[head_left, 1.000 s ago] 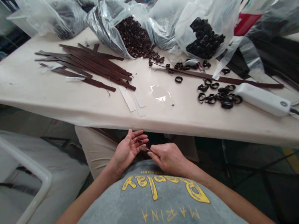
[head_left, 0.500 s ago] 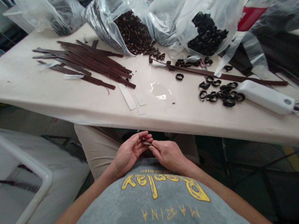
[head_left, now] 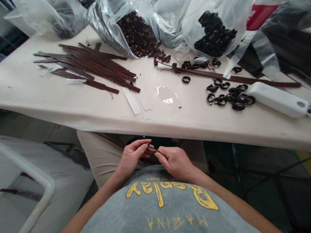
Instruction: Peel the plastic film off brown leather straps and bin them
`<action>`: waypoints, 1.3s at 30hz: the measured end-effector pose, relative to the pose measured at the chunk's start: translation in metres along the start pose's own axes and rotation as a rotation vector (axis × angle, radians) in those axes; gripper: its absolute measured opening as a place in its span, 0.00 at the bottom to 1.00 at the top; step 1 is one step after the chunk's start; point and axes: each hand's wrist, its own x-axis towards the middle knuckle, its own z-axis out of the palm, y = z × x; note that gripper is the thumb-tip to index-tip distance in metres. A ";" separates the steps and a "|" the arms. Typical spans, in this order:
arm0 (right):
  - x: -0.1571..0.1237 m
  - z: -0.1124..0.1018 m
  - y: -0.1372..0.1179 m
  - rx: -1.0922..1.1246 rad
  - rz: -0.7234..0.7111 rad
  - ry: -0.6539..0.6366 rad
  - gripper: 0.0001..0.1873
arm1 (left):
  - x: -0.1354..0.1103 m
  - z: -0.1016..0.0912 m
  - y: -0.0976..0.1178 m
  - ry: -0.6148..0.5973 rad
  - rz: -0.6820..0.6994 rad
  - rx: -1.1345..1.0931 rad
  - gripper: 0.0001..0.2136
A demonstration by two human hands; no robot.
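Left hand (head_left: pixel 132 156): thumb moved inward, now pinching dark bit (head_left: pixel 148 144), partly hidden | right hand (head_left: pixel 174 160), lower centre: pinching brown piece (head_left: pixel 153 150), mostly covered

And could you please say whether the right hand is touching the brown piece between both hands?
Touching. The head view shows the brown piece gripped in the right hand, sticking out past thumb and forefinger.

Right hand (head_left: pixel 175 160) pinches a slim brown piece (head_left: pixel 153 150) (left hand (head_left: pixel 132 156) just beside).
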 end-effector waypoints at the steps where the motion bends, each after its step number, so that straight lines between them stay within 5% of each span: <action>1: -0.001 -0.001 -0.001 -0.058 -0.013 0.013 0.17 | 0.000 -0.001 0.000 0.000 0.002 0.013 0.14; 11: -0.002 -0.007 -0.004 -0.384 -0.127 0.019 0.15 | 0.003 0.004 -0.003 0.010 -0.079 -0.131 0.18; 25: -0.005 -0.011 -0.005 -0.469 -0.235 -0.025 0.15 | 0.007 0.001 -0.006 -0.050 -0.204 -0.176 0.16; 32: -0.002 -0.007 -0.004 -0.393 -0.163 -0.021 0.15 | 0.006 0.003 -0.009 -0.047 -0.220 -0.216 0.16; 39: -0.009 -0.001 0.003 -0.342 -0.227 -0.001 0.20 | -0.005 0.013 0.003 -0.066 -0.092 0.084 0.08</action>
